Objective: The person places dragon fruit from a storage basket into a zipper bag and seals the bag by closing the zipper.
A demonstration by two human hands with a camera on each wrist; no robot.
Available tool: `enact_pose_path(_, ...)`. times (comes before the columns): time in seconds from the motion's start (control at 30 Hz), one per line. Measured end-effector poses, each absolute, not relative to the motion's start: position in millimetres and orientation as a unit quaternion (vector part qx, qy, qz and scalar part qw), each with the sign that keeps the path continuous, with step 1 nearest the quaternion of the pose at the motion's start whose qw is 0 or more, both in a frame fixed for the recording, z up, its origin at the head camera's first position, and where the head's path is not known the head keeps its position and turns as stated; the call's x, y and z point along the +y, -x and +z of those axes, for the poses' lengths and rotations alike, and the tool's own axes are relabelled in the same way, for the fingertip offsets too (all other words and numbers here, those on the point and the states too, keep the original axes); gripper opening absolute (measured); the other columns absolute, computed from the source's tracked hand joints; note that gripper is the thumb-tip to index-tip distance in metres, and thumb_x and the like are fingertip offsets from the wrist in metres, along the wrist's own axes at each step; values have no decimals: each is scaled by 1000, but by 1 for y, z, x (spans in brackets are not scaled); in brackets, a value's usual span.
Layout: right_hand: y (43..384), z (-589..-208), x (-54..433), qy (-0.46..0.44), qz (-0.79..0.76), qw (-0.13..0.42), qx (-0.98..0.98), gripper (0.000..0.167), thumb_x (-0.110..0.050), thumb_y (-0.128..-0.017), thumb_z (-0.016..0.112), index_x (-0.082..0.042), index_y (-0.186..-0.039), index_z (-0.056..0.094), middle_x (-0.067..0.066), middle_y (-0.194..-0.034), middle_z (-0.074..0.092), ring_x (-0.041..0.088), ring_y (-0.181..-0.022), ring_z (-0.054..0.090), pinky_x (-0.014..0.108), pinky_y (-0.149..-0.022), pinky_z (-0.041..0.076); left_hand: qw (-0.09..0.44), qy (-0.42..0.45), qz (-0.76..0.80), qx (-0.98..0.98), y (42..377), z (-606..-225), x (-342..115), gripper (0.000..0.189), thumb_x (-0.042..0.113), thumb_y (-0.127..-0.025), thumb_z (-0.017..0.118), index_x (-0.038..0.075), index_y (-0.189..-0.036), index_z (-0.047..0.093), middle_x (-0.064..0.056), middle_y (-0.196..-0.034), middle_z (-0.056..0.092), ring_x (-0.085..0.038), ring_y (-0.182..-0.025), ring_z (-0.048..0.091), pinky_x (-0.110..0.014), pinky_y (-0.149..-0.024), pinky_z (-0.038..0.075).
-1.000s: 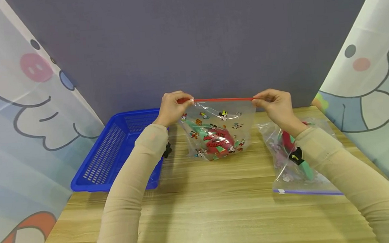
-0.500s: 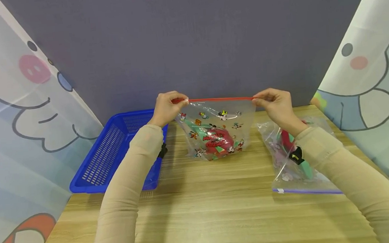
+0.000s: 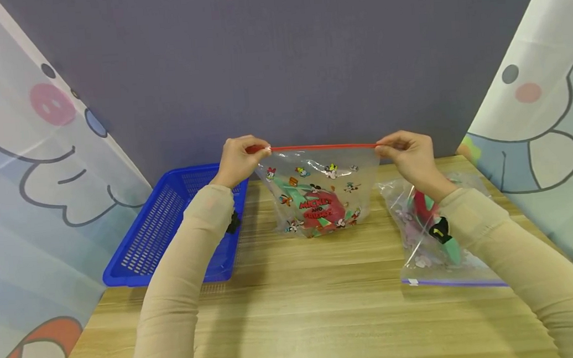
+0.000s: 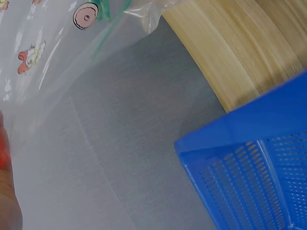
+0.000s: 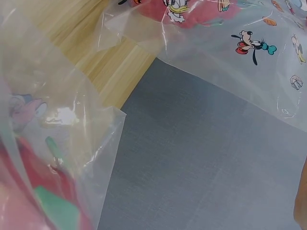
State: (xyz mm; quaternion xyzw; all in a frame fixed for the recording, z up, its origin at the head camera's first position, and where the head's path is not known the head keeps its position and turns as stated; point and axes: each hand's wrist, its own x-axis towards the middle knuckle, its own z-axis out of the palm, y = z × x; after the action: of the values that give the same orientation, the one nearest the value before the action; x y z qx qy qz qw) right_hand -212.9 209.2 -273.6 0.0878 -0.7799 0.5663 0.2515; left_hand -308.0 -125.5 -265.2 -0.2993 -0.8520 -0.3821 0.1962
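Note:
A clear zip bag (image 3: 352,196) printed with cartoon figures stands upright on the table, its red zip strip (image 3: 324,146) stretched level along the top. Something red and green shows through the plastic; its kind is hard to make out. At the strip's left end my left hand (image 3: 239,161) pinches the white slider (image 3: 268,148) between thumb and finger. My right hand (image 3: 409,156) pinches the strip's right end. Only slivers of the hands show in the wrist views, where the bag (image 4: 57,52) hangs beside the left hand and the same bag (image 5: 216,62) beside the right.
A blue perforated basket (image 3: 164,210) is left of the bag, with a black item (image 3: 233,222) by its right side. Under my right forearm lies a second zip bag (image 3: 423,272) with a purple strip, red and green contents inside. A grey panel (image 3: 278,63) rises behind.
My left hand has slid left along the red strip with the white slider. The right hand has stayed nearly in place, and the bag still stands.

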Motion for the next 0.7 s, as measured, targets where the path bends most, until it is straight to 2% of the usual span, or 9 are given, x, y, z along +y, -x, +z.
enact_pose_path(0.7,218,-278,217,-91,564,256,-779,6,-2,-80,67,-4,-85,70,-19,-70,67,-1,-66,64,13,-65,51,234,302,-373,-846,308,-266,-146,10,12,-81,70,5,-87,73,-9,-83,70,-19,-71,62,-28,-65,48)
